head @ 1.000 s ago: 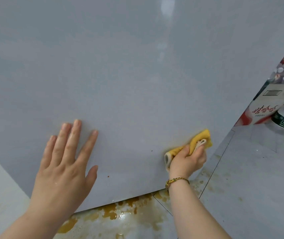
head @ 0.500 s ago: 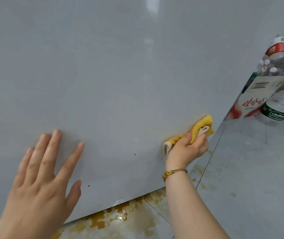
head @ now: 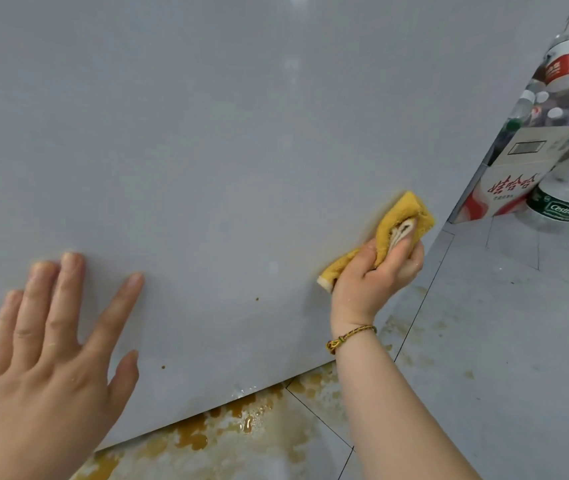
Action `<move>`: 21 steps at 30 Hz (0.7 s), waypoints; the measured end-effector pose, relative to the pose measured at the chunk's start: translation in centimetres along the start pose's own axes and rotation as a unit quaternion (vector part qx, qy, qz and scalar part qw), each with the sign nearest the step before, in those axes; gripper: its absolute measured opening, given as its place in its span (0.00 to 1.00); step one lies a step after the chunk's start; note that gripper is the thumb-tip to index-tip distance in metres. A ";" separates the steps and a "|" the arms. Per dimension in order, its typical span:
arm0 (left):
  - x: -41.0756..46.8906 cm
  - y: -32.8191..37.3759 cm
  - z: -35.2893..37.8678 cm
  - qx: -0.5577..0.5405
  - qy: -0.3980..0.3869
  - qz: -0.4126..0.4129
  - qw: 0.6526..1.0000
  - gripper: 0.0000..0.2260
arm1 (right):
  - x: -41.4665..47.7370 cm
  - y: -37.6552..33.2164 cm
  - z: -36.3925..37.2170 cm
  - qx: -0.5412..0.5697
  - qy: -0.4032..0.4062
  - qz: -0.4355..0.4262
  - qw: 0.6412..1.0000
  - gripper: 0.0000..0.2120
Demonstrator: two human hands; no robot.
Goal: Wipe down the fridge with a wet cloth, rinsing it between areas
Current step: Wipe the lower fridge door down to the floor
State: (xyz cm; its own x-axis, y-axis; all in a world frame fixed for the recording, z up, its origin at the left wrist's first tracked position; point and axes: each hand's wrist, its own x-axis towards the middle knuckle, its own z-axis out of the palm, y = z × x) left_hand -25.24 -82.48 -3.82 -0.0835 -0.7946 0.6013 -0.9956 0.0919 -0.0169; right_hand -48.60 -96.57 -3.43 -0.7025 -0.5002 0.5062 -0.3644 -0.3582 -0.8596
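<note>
The right hand (head: 376, 271) curls its fingers round the folded yellow cloth (head: 394, 220) and pins it low on the right of the fridge (head: 224, 150). The cloth looks soft, light and soggy, so it should crumple to any grip and is best held wadded in the palm. The left hand (head: 47, 341) lies flat, fingers spread, on the same smooth, glossy, rigid panel, likely slick when wet; brown specks (head: 257, 298) dot it above a sticky-looking brown spill (head: 193, 438) on the pale tiled floor (head: 484, 341).
</note>
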 end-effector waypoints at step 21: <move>-1.5 -1.7 -2.7 0.003 -0.001 0.036 0.999 0.24 | -6.8 -2.2 0.6 -0.050 -0.051 -0.264 0.962 0.20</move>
State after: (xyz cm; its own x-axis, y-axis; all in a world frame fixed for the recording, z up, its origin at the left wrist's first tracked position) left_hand -23.27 -79.84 -2.49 -0.1555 -0.7877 0.5961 -0.9872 0.1462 -0.0643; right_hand -42.64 -92.86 -4.92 -0.3418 -0.3452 0.8741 -0.7144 -0.5089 -0.4803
